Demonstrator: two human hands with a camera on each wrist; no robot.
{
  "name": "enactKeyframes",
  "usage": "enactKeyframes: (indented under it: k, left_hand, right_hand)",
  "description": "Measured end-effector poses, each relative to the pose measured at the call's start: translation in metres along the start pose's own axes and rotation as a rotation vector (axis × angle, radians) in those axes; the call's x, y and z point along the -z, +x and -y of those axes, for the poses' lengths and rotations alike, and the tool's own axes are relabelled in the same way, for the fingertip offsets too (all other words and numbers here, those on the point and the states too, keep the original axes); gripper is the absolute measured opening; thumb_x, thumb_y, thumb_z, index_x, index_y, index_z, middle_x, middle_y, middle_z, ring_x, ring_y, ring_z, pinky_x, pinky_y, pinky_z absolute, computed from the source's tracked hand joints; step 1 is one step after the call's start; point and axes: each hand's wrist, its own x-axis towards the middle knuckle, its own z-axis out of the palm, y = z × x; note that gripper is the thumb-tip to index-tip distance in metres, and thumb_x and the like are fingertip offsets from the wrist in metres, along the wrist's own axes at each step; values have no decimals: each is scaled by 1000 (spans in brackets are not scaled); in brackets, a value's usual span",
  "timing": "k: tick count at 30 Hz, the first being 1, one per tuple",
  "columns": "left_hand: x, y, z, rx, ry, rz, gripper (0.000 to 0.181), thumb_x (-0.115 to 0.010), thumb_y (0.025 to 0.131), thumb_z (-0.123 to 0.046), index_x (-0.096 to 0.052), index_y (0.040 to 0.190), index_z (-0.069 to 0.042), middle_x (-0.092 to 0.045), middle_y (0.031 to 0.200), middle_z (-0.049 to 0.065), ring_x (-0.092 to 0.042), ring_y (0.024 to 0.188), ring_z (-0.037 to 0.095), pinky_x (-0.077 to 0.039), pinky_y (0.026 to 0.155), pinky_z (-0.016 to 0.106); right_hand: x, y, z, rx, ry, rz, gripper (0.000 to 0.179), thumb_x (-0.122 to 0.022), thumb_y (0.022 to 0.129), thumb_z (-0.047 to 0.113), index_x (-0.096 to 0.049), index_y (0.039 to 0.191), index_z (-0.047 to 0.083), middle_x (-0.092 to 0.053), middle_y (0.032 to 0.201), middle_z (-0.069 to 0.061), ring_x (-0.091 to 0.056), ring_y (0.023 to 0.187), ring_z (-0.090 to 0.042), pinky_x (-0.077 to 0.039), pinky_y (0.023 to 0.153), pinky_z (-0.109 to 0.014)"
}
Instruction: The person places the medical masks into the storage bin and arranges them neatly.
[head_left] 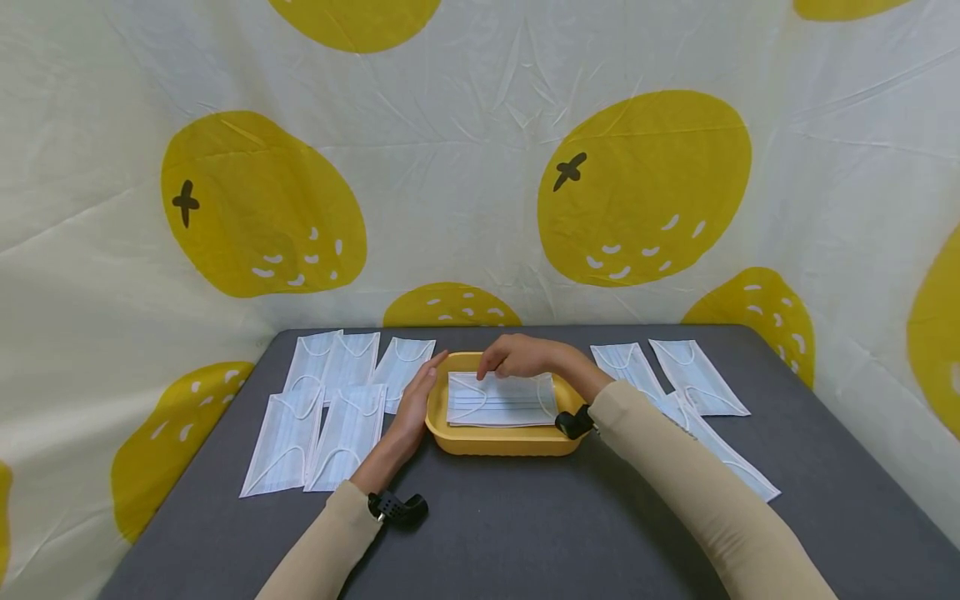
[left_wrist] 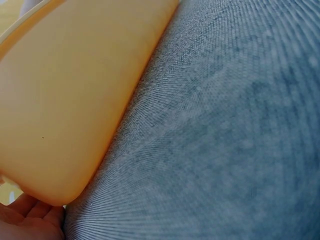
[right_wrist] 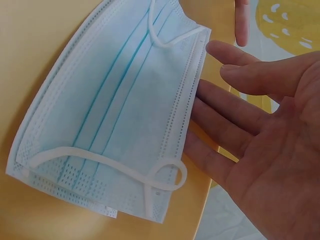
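With fingers parted and grasping nothing, the right hand (head_left: 522, 357) meets pleated face masks (head_left: 504, 410) stacked inside the yellow tray (head_left: 510, 446), flanked by the left hand (head_left: 411, 408), fingers extended; a snagged ear loop (right_wrist: 102, 162) might skew the stack.

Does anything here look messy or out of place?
Only untidiness: in the yellow tray, the top mask isn't flush with the mask beneath, which sticks out at one end, so the pile looks uneven. Nothing looks spilled or damaged.
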Motion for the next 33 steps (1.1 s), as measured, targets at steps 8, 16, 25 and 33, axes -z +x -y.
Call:
enactKeyframes:
  k: [8, 16, 25, 33]
  left_hand:
    - [1, 1, 2, 6, -6, 13, 49, -24, 106, -39, -30, 151, -23, -26, 158, -4, -21, 147, 19, -15, 121, 45]
    - [1, 0, 2, -10, 17, -3, 49, -25, 106, -40, -32, 151, -22, -29, 156, -4, -24, 146, 19, -18, 121, 46]
    - [1, -3, -9, 19, 5, 30, 47, -23, 107, -35, -29, 152, -22, -25, 159, 1, -21, 147, 24, -16, 121, 47]
    - [0, -1, 1, 3, 16, -13, 45, -26, 105, -41, -35, 148, -29, -32, 155, -6, -28, 145, 20, -20, 120, 47]
  right_hand:
    - [1, -3, 2, 12, 0, -4, 32, -50, 96, 2, -69, 117, 15, -65, 122, 1, -59, 118, -23, -50, 98, -38]
    - [2, -6, 6, 21, 17, -3, 31, -49, 96, 4, -67, 120, 11, -65, 124, -2, -59, 118, -23, -50, 99, -38]
    - [3, -8, 3, 31, 9, -16, 30, -50, 95, 5, -67, 120, 8, -65, 124, -5, -58, 119, -23, -49, 99, -39]
    - [6, -9, 0, 57, -10, -31, 29, -50, 97, 8, -67, 120, 9, -67, 121, -3, -60, 108, -16, -50, 95, -36]
